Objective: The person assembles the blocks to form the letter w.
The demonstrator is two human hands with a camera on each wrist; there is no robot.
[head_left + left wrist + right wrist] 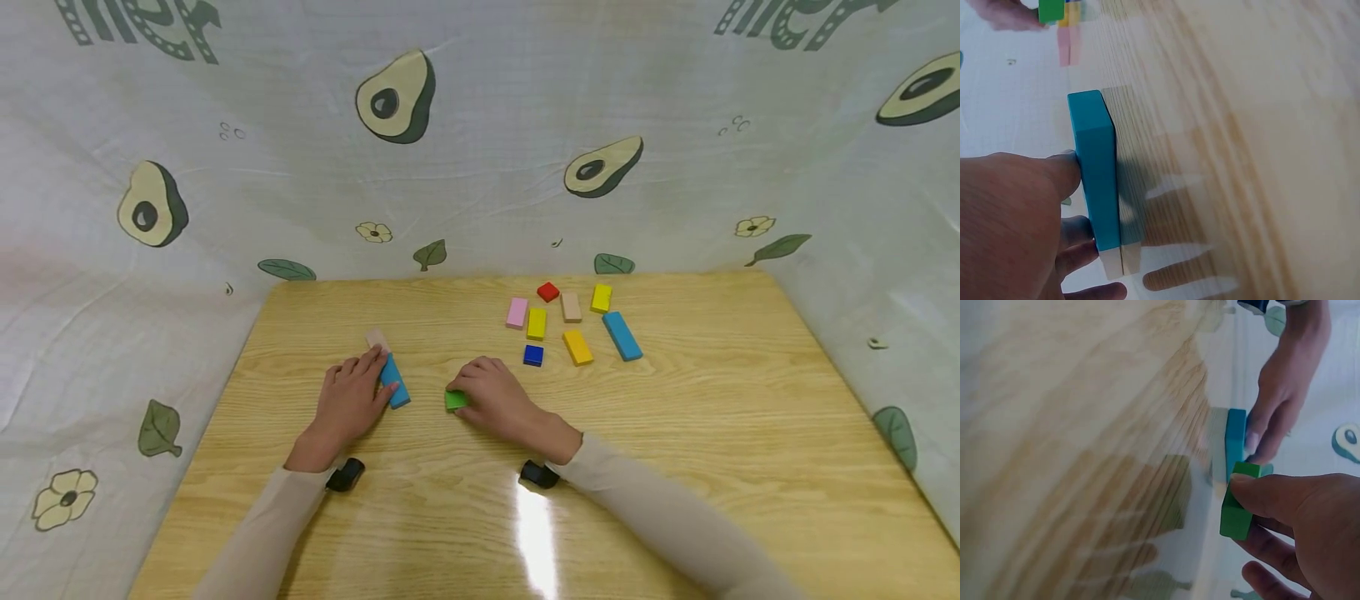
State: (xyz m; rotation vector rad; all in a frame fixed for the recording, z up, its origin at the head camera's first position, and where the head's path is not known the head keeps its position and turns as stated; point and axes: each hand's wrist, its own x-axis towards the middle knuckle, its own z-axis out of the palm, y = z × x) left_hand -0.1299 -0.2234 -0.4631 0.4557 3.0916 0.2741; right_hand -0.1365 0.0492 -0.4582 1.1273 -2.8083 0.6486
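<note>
My left hand [351, 400] rests over a blue block [394, 382] lying flat on the left of the table. The thumb and some fingers touch the blue block's upper side in the left wrist view. End to end with it lies a pale beige block [377, 338], partly covered by fingers in the head view. My right hand [495, 398] pinches a green block [1239, 506] between thumb and fingers, to the right of the blue block. A gap between the green block and its reflection in the right wrist view suggests it is slightly raised.
Right of centre lie several loose blocks: a pink one [517, 313], yellow ones [536, 323], a red one [548, 292], a beige one [572, 307], an orange one [577, 347], a dark blue one [533, 356] and a long blue one [622, 336]. A printed cloth [495, 208] surrounds the wooden table [712, 417].
</note>
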